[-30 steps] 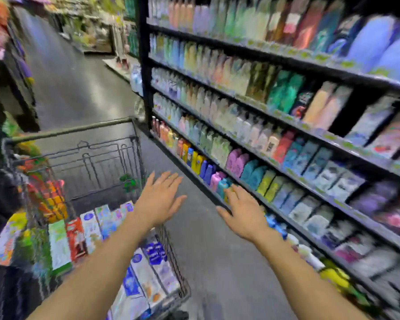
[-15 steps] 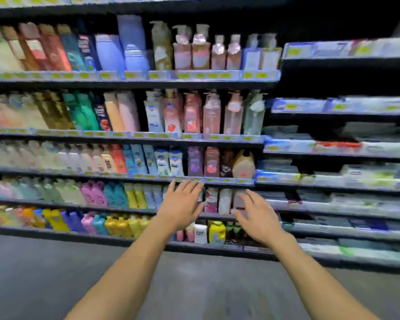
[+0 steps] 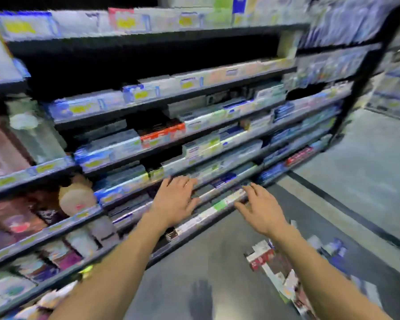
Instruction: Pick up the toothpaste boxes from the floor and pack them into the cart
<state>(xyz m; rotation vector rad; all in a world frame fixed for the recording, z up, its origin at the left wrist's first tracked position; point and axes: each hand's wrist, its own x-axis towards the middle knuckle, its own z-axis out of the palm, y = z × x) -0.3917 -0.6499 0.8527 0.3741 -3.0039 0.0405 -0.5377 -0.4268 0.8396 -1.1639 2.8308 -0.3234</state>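
Note:
Several toothpaste boxes (image 3: 267,262) lie scattered on the grey floor at the lower right, red, white and blue, partly hidden behind my right forearm. My left hand (image 3: 174,200) is stretched out in front of me, fingers straight and spread, holding nothing. My right hand (image 3: 260,210) reaches forward beside it, also empty with fingers extended, above and beyond the boxes. Both hands hover in front of the low shelves. The cart is out of view. The picture is blurred by motion.
A tall shelf unit (image 3: 194,144) stocked with toothpaste boxes fills the middle and left; bottles (image 3: 76,197) stand on its left section. The grey aisle floor (image 3: 367,162) stretches away on the right past the shelf's end.
My view has swung right, away from the cart and the bottle shelves to the toothpaste shelves. The boxes on the floor have come into sight. Both hands stay outstretched and empty.

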